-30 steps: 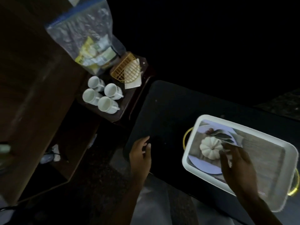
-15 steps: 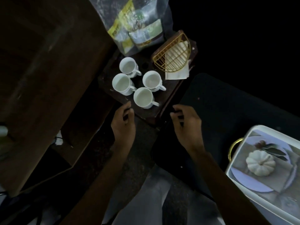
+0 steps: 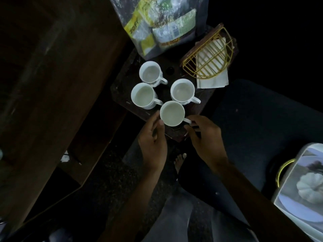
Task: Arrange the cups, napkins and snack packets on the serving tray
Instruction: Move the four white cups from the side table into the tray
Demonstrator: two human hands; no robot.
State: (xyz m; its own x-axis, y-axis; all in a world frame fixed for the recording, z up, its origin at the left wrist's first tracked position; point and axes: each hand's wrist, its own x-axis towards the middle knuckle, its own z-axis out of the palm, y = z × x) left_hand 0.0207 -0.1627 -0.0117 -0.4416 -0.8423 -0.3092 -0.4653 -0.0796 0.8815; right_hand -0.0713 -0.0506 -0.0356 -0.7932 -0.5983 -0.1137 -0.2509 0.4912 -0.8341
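Now holding the nearest cup [image 3: 172,113] from both sides: left hand [image 3: 153,145] at its 8 o'clock with fingers [image 3: 155,118] curled against the wall, right hand [image 3: 205,144] at its 4 o'clock with fingers [image 3: 188,127] pinching the handle. Placed at the 6 o'clock edge of the small dark table [image 3: 122,91], three more cups [image 3: 182,89] clustered just beyond at 12 o'clock. Farther back, napkins [image 3: 212,79] under a gold wire holder [image 3: 208,56] at 1 o'clock, bagged snack packets [image 3: 164,30] at 12 o'clock. Well apart at 4 o'clock, the serving tray [image 3: 286,182], cut off at the edge.

Single head view, steep downward look, close above hands, wide-angle.
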